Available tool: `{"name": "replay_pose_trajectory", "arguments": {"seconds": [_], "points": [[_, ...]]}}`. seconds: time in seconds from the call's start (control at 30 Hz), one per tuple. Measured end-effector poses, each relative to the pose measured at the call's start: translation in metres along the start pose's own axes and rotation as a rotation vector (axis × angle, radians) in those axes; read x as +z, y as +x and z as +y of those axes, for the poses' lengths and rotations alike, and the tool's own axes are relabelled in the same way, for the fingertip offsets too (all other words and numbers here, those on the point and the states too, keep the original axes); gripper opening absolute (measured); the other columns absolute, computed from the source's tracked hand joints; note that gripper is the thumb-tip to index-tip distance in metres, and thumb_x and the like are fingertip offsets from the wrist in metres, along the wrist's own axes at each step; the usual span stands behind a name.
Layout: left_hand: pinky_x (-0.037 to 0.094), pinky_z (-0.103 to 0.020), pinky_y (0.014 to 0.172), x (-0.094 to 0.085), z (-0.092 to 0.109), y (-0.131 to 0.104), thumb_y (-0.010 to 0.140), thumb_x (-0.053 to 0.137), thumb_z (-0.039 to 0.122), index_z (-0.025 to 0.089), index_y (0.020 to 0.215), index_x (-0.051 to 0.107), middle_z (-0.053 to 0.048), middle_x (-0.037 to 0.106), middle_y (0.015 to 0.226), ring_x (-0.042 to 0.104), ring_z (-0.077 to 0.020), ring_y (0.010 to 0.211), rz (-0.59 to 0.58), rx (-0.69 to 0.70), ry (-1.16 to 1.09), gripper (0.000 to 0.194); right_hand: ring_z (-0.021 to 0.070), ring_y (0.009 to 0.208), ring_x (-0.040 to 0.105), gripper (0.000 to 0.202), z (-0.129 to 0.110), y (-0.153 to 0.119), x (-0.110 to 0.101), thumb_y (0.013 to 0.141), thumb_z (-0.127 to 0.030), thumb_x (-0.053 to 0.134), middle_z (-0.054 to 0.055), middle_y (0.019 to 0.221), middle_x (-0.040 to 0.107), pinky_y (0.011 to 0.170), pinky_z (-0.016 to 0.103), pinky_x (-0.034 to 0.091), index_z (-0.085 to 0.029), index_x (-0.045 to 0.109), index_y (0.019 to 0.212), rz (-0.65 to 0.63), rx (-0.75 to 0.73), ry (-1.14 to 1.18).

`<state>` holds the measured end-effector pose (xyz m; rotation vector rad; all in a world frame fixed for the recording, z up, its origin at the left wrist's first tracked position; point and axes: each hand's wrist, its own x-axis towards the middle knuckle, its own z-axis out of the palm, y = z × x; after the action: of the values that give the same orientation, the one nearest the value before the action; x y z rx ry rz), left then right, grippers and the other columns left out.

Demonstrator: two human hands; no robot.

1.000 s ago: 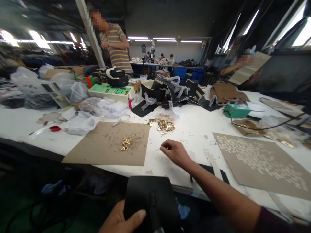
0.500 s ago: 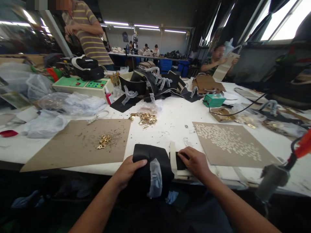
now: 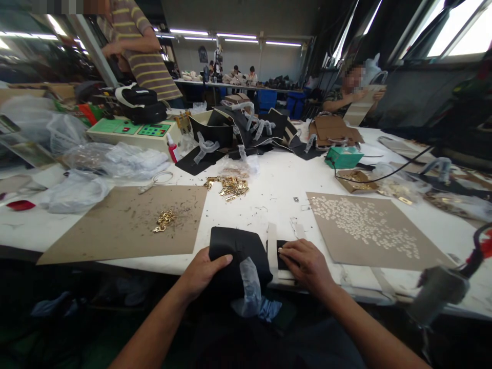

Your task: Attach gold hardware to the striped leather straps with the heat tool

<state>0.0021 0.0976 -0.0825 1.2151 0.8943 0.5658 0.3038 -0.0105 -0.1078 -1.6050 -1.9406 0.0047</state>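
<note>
My left hand point(image 3: 202, 271) grips a black leather bag panel point(image 3: 240, 243) at its left edge, thumb on top and fingers behind. A handle wrapped in clear plastic point(image 3: 250, 287) hangs from the panel toward my lap. Just right of it, my right hand point(image 3: 310, 264) is closed in a pinch over a small black pad point(image 3: 283, 262) at the table's front edge. Something tiny and pale shows at those fingertips, too small to name. A cream strip point(image 3: 272, 251) stands between the panel and the pad.
Gold metal fittings point(image 3: 234, 187) lie mid-table, with more gold pieces point(image 3: 165, 220) on the left brown board point(image 3: 115, 225). Small whitish pieces point(image 3: 357, 220) cover the right board. Black bag panels point(image 3: 257, 133) are heaped behind. A grey clamp-like fixture point(image 3: 438, 292) stands front right. Co-workers are beyond.
My right fingers have shifted slightly and now press lower on the black pad. The panel tips a little, and its wrapped handle swings right. The whole view has shifted slightly.
</note>
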Motion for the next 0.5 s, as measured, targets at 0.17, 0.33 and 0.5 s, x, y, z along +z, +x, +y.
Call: {"name": "replay_pose_trajectory", "arguments": {"seconds": [0.17, 0.33, 0.5], "points": [[0.056, -0.037, 0.089, -0.001, 0.0, -0.001, 0.083, 0.079, 0.044, 0.016, 0.108, 0.073, -0.008, 0.079, 0.102, 0.072, -0.0279, 0.095, -0.001, -0.001, -0.004, 0.038, 0.0238, 0.094, 0.066, 0.014, 0.0, -0.004, -0.001, 0.101, -0.026, 0.061, 0.007, 0.102, 0.074, 0.086, 0.04, 0.051, -0.025, 0.075, 0.1, 0.036, 0.012, 0.083], [0.055, -0.036, 0.089, -0.001, -0.002, 0.0, 0.084, 0.078, 0.045, 0.016, 0.108, 0.074, -0.008, 0.079, 0.103, 0.072, -0.0283, 0.097, 0.013, 0.011, 0.012, 0.038, 0.0247, 0.094, 0.066, 0.01, 0.001, 0.002, 0.0, 0.098, -0.03, 0.065, 0.007, 0.097, 0.073, 0.086, 0.039, 0.052, -0.025, 0.073, 0.099, 0.068, 0.13, 0.1], [0.056, -0.038, 0.088, 0.0, -0.002, -0.001, 0.082, 0.079, 0.047, 0.016, 0.108, 0.074, -0.009, 0.079, 0.105, 0.072, -0.0299, 0.097, 0.009, 0.013, 0.007, 0.041, 0.0234, 0.089, 0.064, 0.013, 0.001, 0.01, -0.001, 0.097, -0.029, 0.065, 0.005, 0.091, 0.071, 0.083, 0.037, 0.05, -0.026, 0.075, 0.09, -0.004, 0.135, 0.052]]}}
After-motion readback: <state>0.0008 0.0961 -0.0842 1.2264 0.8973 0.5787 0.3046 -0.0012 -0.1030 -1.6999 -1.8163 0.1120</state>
